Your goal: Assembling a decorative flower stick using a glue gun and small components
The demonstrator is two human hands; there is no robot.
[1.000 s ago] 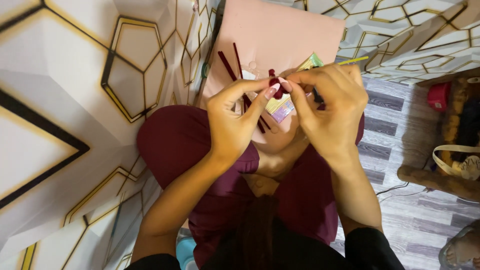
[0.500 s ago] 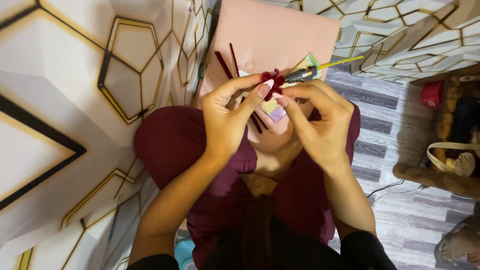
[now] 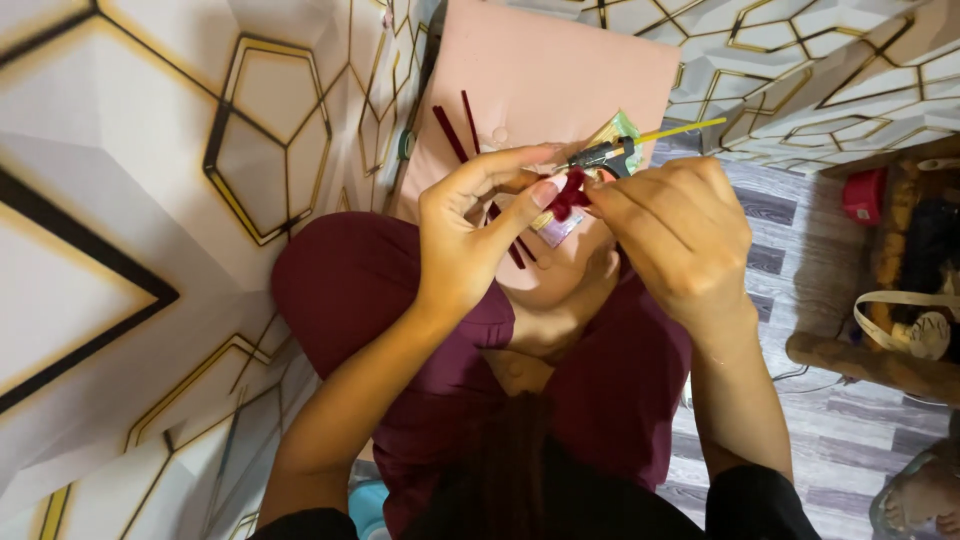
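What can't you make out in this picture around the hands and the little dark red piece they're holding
- Small dark red piece, head view: mostly covered by the left hand and right hand; shape unclear.
- Glue gun, head view: body hidden behind the right hand.
- Dark red strips on the pink cushion: lower ends hidden by the left hand.

Left hand (image 3: 465,245) and right hand (image 3: 680,230) pinch a small dark red piece (image 3: 570,195) together above a pink cushion (image 3: 560,70), dark red strips (image 3: 450,130) lying on it.

You sit beside a white wall with gold-edged hexagon panels (image 3: 150,200), on a grey wood-plank floor (image 3: 840,430).
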